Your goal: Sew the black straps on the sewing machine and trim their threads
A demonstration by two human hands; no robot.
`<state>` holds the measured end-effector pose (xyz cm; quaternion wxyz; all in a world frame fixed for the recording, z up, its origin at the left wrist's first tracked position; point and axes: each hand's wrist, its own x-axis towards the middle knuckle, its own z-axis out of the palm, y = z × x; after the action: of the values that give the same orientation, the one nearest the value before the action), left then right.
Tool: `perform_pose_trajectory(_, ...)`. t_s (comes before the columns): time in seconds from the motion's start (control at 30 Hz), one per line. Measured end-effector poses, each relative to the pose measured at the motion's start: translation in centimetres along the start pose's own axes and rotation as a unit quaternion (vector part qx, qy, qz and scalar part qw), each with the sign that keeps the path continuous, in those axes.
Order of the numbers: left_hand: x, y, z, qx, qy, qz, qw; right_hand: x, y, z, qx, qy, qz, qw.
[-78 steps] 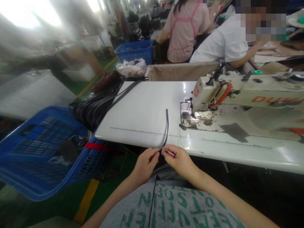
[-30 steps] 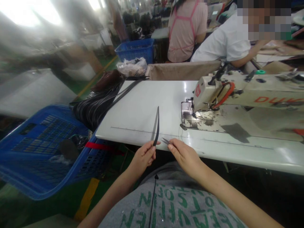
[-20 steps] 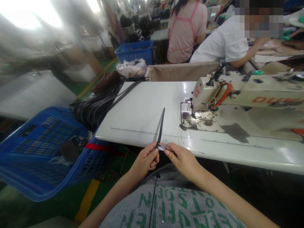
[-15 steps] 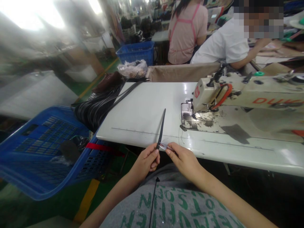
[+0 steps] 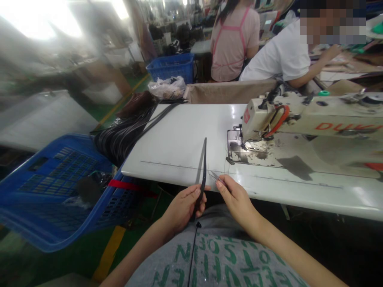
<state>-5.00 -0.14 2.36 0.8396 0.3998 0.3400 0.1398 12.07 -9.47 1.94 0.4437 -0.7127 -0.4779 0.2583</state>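
Strap [image 5: 205,161] | blk, narrow, sl. curved | lower pt in L fingers [image 5: 194,194]

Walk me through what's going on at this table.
A person is working with a dark strip at the near edge of the white table. The left hand holds the dark strip, its free end pointing away from the person. The right hand holds a small pointed metal tool, its tips close to the strip. A sewing machine stands on the right, and a bundle of dark strips hangs at the left.
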Motion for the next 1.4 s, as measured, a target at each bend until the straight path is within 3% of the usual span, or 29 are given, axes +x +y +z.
perform_pose_trajectory(0.17,0.2,0.1,0.0,-0.019,0.061,-0.005,0.998,-0.5,-0.4,-0.2,-0.067,-0.039,0.006,0.997)
perform_pose_trajectory(0.33,0.3,-0.1,-0.3,0.01,0.102,0.016,0.995,-0.7,-0.5,-0.1,-0.16,-0.041,-0.026,0.986)
perform_pose_trajectory(0.73,0.3,-0.7,-0.5,0.046,0.119,0.054,0.99,-0.8,-0.6,0.1,-0.259,-0.011,-0.1,0.961)
perform_pose_trajectory(1.4,0.6,-1.5,-0.9,0.09,0.114,0.067,0.987,-0.9,-0.4,0.2,-0.328,0.015,-0.137,0.935)
